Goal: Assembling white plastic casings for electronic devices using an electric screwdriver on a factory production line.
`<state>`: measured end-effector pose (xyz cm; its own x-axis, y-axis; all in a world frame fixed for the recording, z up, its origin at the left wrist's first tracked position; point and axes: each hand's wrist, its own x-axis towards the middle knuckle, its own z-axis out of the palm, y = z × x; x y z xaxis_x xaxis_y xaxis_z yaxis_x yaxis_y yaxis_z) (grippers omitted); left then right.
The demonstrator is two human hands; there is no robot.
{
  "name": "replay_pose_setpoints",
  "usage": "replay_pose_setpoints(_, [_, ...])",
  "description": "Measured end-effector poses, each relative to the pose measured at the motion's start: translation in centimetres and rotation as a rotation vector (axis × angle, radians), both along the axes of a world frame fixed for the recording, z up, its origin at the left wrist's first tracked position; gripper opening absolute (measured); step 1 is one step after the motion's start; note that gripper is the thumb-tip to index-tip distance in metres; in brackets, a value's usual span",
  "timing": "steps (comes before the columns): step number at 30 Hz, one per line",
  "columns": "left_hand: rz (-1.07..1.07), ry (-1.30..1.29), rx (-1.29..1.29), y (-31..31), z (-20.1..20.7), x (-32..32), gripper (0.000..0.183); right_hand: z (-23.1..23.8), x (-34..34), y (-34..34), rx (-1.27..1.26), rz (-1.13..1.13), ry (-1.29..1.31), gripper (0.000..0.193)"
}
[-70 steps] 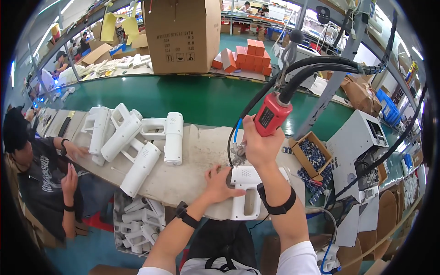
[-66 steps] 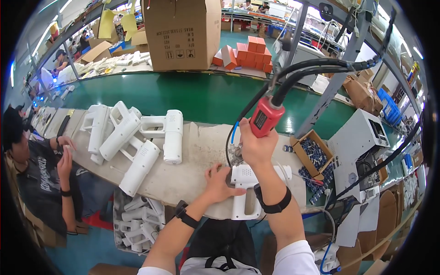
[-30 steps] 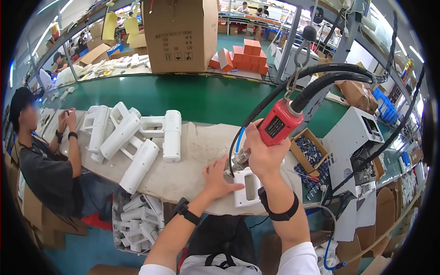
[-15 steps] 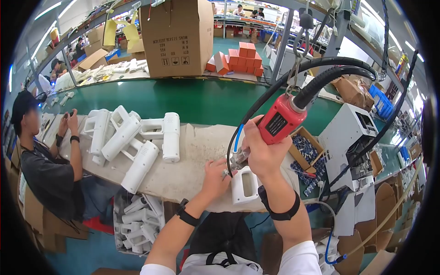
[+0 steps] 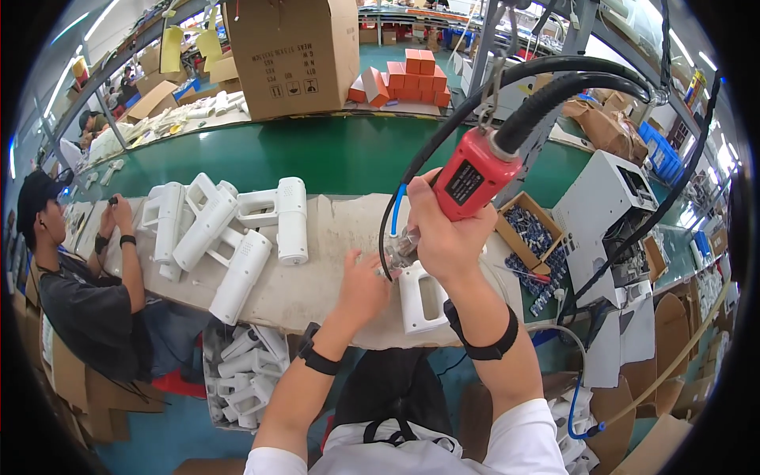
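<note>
My right hand is wrapped round a red power screwdriver, which hangs from a chain and points down. Its metal tip is over the barrel end of a white gun-shaped plastic housing; the exact contact is hidden. The housing's looped handle lies toward me, and my right hand covers much of the rest. Beside the tip and the housing's left edge, my left hand has its fingers bent but apart, with some fingertips behind a black cable. Nothing shows in it.
Several similar white housings lie on the cardboard-covered bench at left, beside a seated co-worker. At right are a cardboard box of small dark parts and a white machine. A black cable arches above my hands. A green belt runs behind.
The whole view has shifted, so the bench sits higher in the picture. The screwdriver and my right hand have moved slightly left. My left fingers are a little more spread.
</note>
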<state>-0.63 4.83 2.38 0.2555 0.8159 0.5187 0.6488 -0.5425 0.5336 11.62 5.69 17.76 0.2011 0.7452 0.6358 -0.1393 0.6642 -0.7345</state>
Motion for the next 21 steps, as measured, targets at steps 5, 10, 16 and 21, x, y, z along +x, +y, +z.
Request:
replay_pose_setpoints(5, [-0.106, -0.176, -0.338, 1.7, -3.9, 0.0, 0.072, -1.8, -0.5, 1.1, -0.044, -0.037, -0.053, 0.012])
replay_pose_setpoints(10, [0.094, -0.016, -0.391, 1.0, -6.7, 0.9, 0.1, -4.0, -1.0, 2.3, -0.066, -0.045, -0.07, 0.012])
replay_pose_setpoints(16, [-0.076, -0.094, -0.447, 1.4, -5.0, 0.8, 0.098, -5.1, -2.1, 2.5, -0.132, -0.086, -0.17, 0.013])
replay_pose_setpoints(21, [0.035, -0.009, -0.408, 1.6, -6.2, 1.7, 0.1, -3.4, -0.1, 2.0, -0.069, -0.13, -0.09, 0.011])
